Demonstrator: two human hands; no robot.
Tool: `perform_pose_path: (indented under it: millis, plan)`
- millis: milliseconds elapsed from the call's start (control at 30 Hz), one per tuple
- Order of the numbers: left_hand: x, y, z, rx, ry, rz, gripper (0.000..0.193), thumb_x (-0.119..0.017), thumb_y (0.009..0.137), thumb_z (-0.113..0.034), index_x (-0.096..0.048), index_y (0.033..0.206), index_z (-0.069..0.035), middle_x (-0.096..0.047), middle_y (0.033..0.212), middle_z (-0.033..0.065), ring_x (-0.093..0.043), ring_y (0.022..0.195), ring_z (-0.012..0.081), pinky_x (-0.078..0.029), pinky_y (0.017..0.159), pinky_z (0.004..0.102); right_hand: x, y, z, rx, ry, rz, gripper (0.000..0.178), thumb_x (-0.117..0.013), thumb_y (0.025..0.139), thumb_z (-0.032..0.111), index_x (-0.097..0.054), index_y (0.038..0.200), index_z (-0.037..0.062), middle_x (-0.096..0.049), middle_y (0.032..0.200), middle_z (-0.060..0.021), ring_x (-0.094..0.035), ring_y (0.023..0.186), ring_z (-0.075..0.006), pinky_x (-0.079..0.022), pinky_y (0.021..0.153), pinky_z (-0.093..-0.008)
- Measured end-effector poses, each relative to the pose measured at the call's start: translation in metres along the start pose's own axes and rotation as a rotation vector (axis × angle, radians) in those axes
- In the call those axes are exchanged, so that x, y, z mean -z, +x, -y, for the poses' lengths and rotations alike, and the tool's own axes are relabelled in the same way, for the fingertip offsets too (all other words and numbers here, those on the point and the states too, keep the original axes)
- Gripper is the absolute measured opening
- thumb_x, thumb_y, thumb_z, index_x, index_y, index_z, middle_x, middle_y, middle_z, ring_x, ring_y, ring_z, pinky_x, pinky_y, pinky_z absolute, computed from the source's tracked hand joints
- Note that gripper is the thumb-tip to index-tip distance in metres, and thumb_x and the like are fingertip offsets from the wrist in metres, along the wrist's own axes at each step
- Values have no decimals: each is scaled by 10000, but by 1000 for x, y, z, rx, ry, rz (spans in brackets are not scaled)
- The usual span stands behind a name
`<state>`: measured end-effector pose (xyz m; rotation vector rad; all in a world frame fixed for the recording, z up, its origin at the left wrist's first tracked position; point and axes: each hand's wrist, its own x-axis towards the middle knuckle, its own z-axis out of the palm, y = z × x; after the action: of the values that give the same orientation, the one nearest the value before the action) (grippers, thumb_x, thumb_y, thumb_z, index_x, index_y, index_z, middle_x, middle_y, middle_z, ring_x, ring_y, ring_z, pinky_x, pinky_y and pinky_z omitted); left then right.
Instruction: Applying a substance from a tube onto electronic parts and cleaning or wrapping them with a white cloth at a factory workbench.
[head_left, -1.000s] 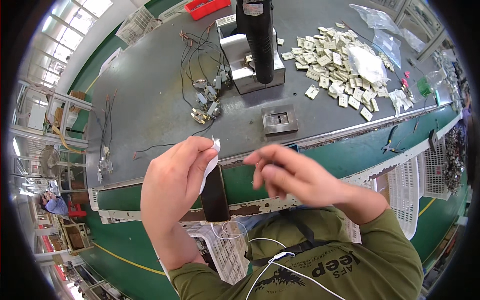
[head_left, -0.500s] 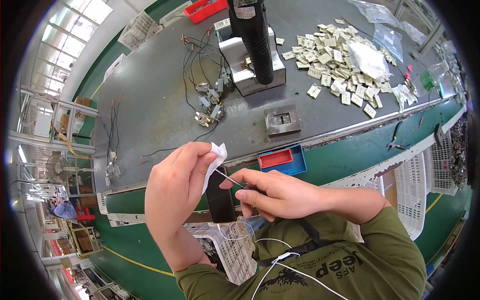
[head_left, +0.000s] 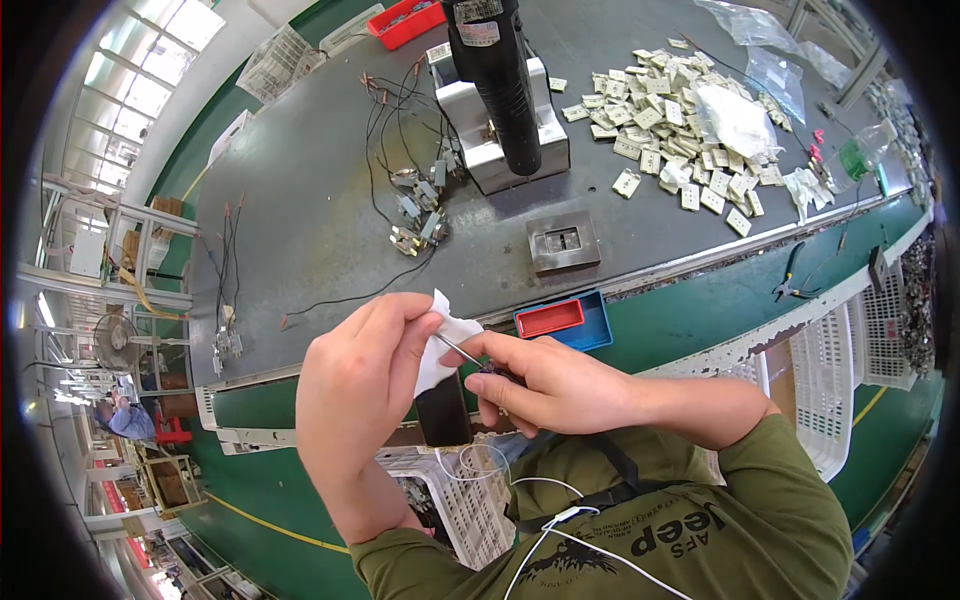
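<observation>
- 2 hands, left hand (head_left: 365, 385) and right hand (head_left: 555, 385), below the grey bench (head_left: 300, 200)
- 1 white cloth (head_left: 440, 345)
- 1 blue tray (head_left: 565, 320) at the bench edge
- 1 metal block (head_left: 562, 242)
- 1 black press (head_left: 500, 90)
- 1 pliers (head_left: 790, 280)

- The person is wearing an olive-green long-sleeved top (head_left: 700, 530) — its sleeves are sitting pushed up, leaving both forearms bare.
- Pale lettering is showing across the top's chest.
- A thin white cable (head_left: 545, 525) is trailing over the top, just left of the lettering.
- A dark strap (head_left: 620, 470) is crossing the top above that lettering — both hands are bare.
</observation>
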<state>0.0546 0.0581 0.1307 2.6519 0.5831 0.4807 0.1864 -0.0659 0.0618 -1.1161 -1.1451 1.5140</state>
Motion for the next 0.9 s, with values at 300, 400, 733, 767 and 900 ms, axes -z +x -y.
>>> perform_pose_path:
  millis: [300,400,733,767,900]
  plan:
    - [-14,-22,-22,-107,322,5,382,-739,703,-167,-637,1066,-109,-612,1103,89,-585,540,183,-466,487,283,-11,5,-18,145,-2,-299,285,-502,919,75,-463,1193,5,-634,747,-66,-627,585,-124,-484,528,-269]
    - [-6,-28,-27,-54,175,6,424,-757,683,-188,-632,1080,-109,-618,1093,94,-574,525,177,-470,492,266,-10,9,-21,325,-215,-492,243,-563,887,88,-513,1108,1,-639,749,-112,-651,623,-206,-491,555,-314]
    - [-29,-11,5,31,-326,-214,213,-687,767,-98,-615,960,-40,-610,1083,121,-567,986,269,-437,858,361,-7,6,-25,425,-400,-569,203,-645,836,69,-591,1019,2,-661,818,-89,-650,673,-164,-495,575,-281]
    - [-35,-11,8,9,-339,-215,182,-685,760,-86,-619,922,-35,-610,1086,120,-566,986,273,-436,856,360,-7,5,-26,468,-453,-592,209,-662,818,70,-598,1006,7,-652,799,-97,-646,665,-186,-488,568,-292]
    - [-44,-16,7,37,-398,-195,104,-671,742,-45,-623,833,-29,-613,1057,115,-558,991,281,-431,854,359,-5,1,-42,407,-520,-576,299,-723,765,91,-570,1003,-5,-643,827,-121,-657,743,-223,-507,635,-311]
